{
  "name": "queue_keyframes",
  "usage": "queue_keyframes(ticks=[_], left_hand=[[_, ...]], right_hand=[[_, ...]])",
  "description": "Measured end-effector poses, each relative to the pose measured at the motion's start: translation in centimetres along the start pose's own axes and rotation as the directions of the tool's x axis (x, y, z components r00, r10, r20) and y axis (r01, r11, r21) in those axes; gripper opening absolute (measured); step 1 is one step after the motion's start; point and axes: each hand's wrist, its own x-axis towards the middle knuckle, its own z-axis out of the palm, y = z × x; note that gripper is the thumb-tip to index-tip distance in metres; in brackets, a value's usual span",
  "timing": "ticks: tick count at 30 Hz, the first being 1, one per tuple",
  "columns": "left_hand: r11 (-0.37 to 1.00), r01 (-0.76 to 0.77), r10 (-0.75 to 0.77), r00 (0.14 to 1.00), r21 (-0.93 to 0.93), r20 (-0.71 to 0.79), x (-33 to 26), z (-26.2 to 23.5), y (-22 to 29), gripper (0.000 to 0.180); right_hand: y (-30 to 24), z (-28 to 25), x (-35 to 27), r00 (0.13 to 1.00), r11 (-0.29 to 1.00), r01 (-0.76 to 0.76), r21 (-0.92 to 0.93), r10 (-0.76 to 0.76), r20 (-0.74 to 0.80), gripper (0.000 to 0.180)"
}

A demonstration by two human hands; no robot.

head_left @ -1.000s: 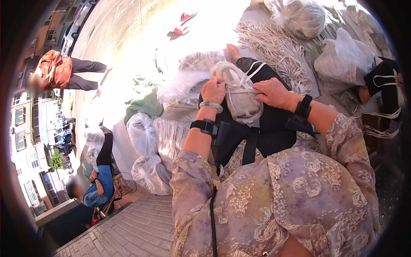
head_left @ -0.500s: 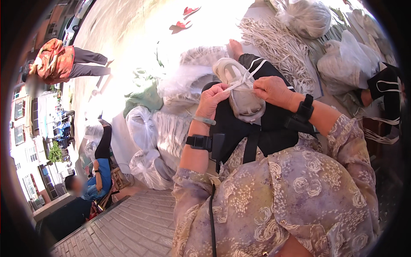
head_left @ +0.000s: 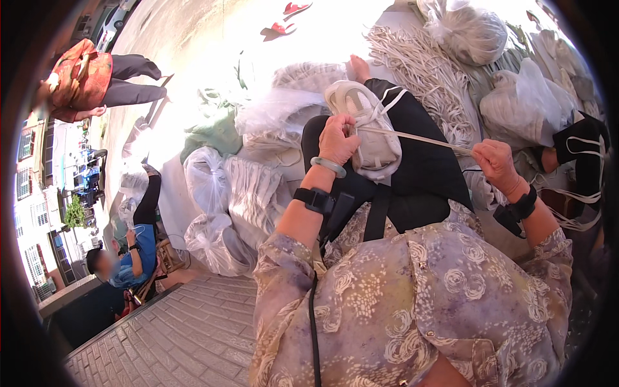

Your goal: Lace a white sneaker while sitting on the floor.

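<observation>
Head-worn fisheye; downward, close

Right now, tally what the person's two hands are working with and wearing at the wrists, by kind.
White shoe: 1
White lace, pulled taut between left hand and right hand: 1
Black wrist straps: 2
Pale green bangle: 1
Total: 5

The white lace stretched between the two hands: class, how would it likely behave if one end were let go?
The white lace looks thin and flat, taut only while the right hand pulls, so probably floppy. It runs from the pale shoe at the left hand, likely very light.
</observation>
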Motion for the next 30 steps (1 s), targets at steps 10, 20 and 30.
queue_keyframes(ticks=[10, 20, 30], left_hand=[[0.948, -0.193, 0.241, 0.955, 0.252, -0.175, -0.7, 0.6, 0.4, 0.02], [0.813, -0.266, 0.43, 0.874, 0.518, -0.227, 0.1, 3.0, 2.0, 0.008], [0.746, -0.216, 0.42, 0.887, 0.63, -0.193, 0.6, 4.1, 2.7, 0.014]], right_hand=[[-2.7, 8.2, 8.5, 0.937, 0.989, -0.139, 0.052, 0.115, 0.329, 0.047], [-3.9, 13.8, 12.1, 0.966, 0.99, -0.139, 0.016, 0.132, 0.22, 0.041], [-0.9, 14.0, 13.1, 0.947, 0.938, -0.205, 0.279, 0.117, 0.3, 0.02]])
